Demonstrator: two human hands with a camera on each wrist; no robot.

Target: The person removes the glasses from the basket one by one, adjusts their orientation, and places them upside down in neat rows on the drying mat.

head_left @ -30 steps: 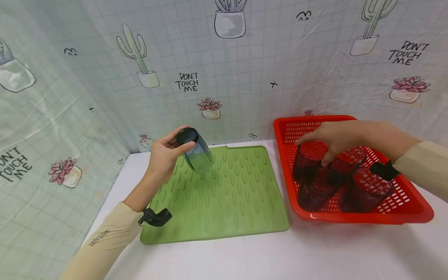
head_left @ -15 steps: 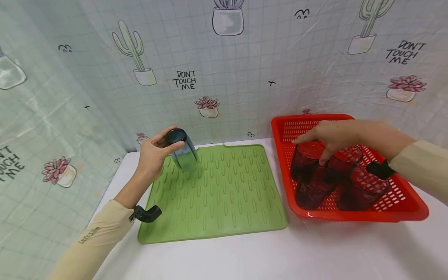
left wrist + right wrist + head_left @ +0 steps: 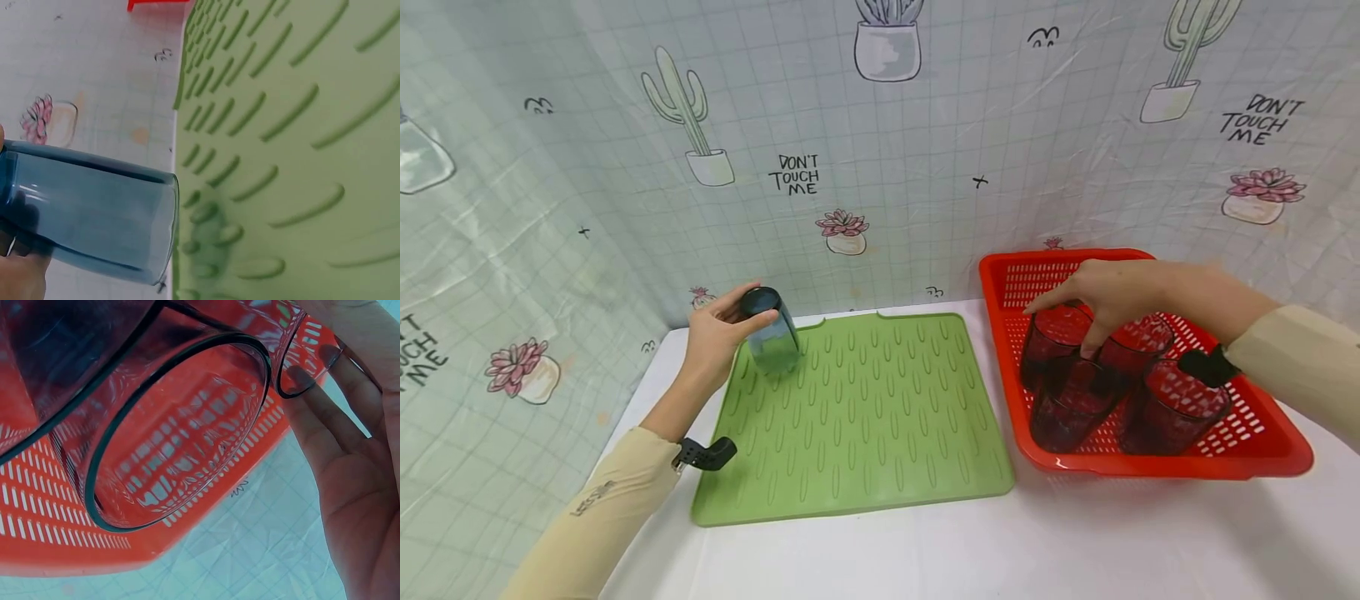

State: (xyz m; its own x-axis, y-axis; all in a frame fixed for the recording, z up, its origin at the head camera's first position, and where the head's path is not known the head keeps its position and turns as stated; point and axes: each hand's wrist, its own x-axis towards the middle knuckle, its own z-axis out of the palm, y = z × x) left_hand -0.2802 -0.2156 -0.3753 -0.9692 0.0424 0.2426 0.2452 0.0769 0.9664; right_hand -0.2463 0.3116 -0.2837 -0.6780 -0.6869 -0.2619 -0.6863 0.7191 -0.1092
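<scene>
My left hand grips a blue-tinted drinking glass near its dark base, fingers on one side and thumb on the other. Its base points up and its mouth down, tilted over the back left corner of a green ridged mat. In the left wrist view the glass's mouth faces the mat; whether they touch, I cannot tell. Inside a red basket, my right hand pinches the rim of the back left glass. Fingertips show through clear glass in the right wrist view.
Beside that glass, more glasses stand close together in the basket, mouths up. The basket is right of the mat on a white table. A patterned cloth hangs behind and along the left side.
My left hand has carried its glass leftward and slightly lower, towards the mat's back left corner. The right hand stays at the same glass in the basket.
</scene>
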